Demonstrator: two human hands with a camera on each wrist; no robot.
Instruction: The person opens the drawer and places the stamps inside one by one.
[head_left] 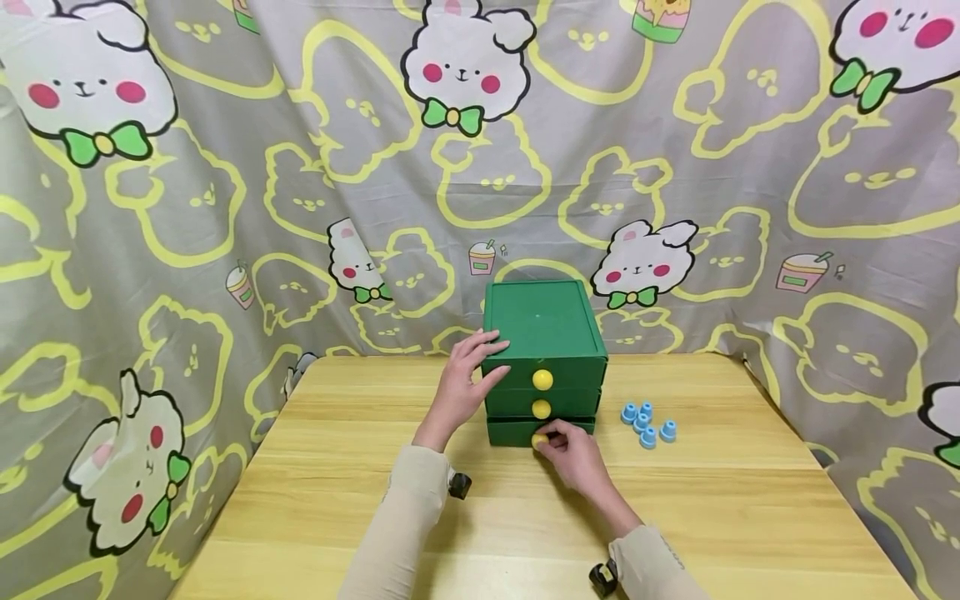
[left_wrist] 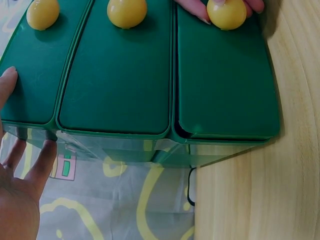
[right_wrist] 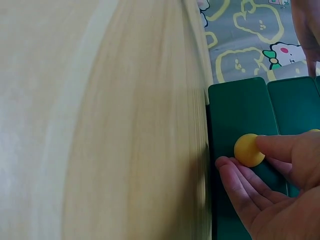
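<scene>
A green three-drawer box (head_left: 543, 321) stands on the wooden table, each drawer front bearing a round yellow knob. The bottom drawer (head_left: 510, 433) sits slightly out from the two above, with a narrow dark gap along its top edge. My right hand (head_left: 577, 457) pinches the bottom drawer's knob (right_wrist: 248, 150) between thumb and fingers. Against the box's left side, near the top drawer, is my left hand (head_left: 467, 379), its fingers extended and thumb by the front edge. In the left wrist view, the upper drawer's knob (left_wrist: 43, 14) and the middle knob (left_wrist: 127, 12) are untouched.
Several small light-blue stepped plastic pieces (head_left: 642, 423) lie on the table (head_left: 337, 492) to the right of the box. A grey curtain (head_left: 300, 167) with cartoon rabbits hangs behind and at both sides of the table.
</scene>
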